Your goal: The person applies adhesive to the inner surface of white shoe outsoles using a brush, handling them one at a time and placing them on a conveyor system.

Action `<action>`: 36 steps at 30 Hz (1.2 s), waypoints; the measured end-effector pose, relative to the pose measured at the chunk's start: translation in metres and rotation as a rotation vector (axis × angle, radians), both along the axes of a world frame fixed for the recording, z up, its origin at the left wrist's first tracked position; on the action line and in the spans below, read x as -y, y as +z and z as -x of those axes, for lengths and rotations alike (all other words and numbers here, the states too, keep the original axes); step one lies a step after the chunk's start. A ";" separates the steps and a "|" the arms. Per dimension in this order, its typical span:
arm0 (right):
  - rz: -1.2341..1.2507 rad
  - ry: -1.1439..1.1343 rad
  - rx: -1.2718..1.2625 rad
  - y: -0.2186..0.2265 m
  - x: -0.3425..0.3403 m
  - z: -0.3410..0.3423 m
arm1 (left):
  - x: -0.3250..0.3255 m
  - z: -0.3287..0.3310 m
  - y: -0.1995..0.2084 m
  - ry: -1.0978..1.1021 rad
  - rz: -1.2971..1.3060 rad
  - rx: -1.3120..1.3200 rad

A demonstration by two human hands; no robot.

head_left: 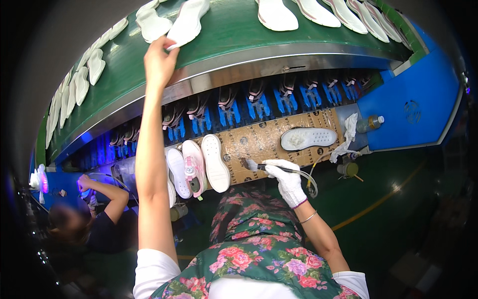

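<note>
My bare left hand (160, 61) stretches far forward to the green belt. Its thumb and fingers are closed on the near end of a white shoe sole (189, 21). A second white sole (151, 25) lies just left of it. My right hand (287, 183), in a white knitted glove, grips a dark-handled brush (253, 165) whose bristles point left over the cardboard-covered bench (259, 144). A thin hose runs beside the glove. Beyond that hand a sole (309, 138) lies with its hollow side up, whitish material at its left end.
Left on the bench are a white sole (216, 163) and a pink shoe (194, 168). Dark shoes on blue holders (257, 104) line the lower conveyor. A bottle (370, 123) and crumpled cloth (350, 130) sit at right. Another person (107, 209) works at far left.
</note>
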State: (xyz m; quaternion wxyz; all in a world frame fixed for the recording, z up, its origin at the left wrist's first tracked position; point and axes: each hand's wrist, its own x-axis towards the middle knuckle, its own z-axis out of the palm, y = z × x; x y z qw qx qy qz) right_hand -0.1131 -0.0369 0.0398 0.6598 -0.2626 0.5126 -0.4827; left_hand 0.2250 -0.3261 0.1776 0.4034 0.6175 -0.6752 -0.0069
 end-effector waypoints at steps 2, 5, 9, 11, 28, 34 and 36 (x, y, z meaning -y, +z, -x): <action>0.006 -0.035 0.064 -0.004 0.004 -0.001 | -0.049 -0.005 0.015 -0.138 -0.305 -0.724; -0.041 -0.111 0.280 0.014 0.017 0.002 | -0.122 -0.049 0.004 -0.180 0.280 -0.529; 0.062 -0.074 0.559 0.055 0.040 0.010 | -0.195 -0.078 0.006 0.037 0.474 -0.943; 0.110 -0.033 0.632 0.079 0.046 0.004 | -0.215 -0.078 -0.002 0.154 0.277 -1.056; 0.656 0.408 -0.431 0.112 0.041 -0.049 | -0.356 0.112 -0.115 -0.841 -1.014 -2.335; 0.994 0.337 -0.617 0.117 0.052 -0.062 | -0.332 0.125 -0.103 -0.631 -0.787 -2.201; 1.106 0.298 -0.689 0.118 0.056 -0.070 | -0.328 0.130 -0.112 -0.676 -0.644 -2.228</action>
